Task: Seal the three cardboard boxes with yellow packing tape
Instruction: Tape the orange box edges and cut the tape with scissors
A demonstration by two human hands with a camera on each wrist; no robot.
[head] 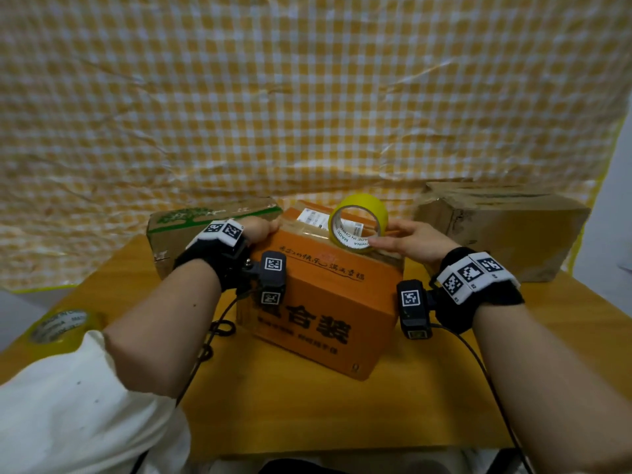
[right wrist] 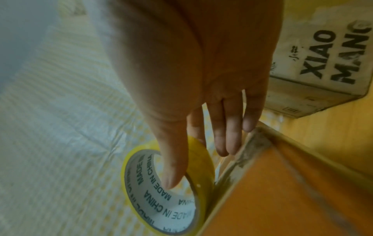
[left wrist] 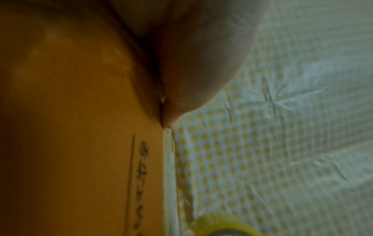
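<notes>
Two hands on orange box (head: 321,292). Right hand (head: 412,241) pinches yellow tape roll (head: 358,222), thumb inside core, other fingers straight. Left hand (head: 258,230) at far left edge; grip state unclear.

Orange box (head: 325,302) with black printed characters, centre of the wooden table, flaps closed, white label on top. Yellow tape roll (head: 359,220) stands on edge on the box's top, white core printed "MADE IN CHINA"; the thumb of the right hand (head: 410,241) sits inside the core, the forefinger on the outer face. Left hand (head: 260,230) presses the box's far left top edge. Brown box with green print (head: 205,227) just beyond the left fingers; plain brown box (head: 506,230) beyond the right fingers.
</notes>
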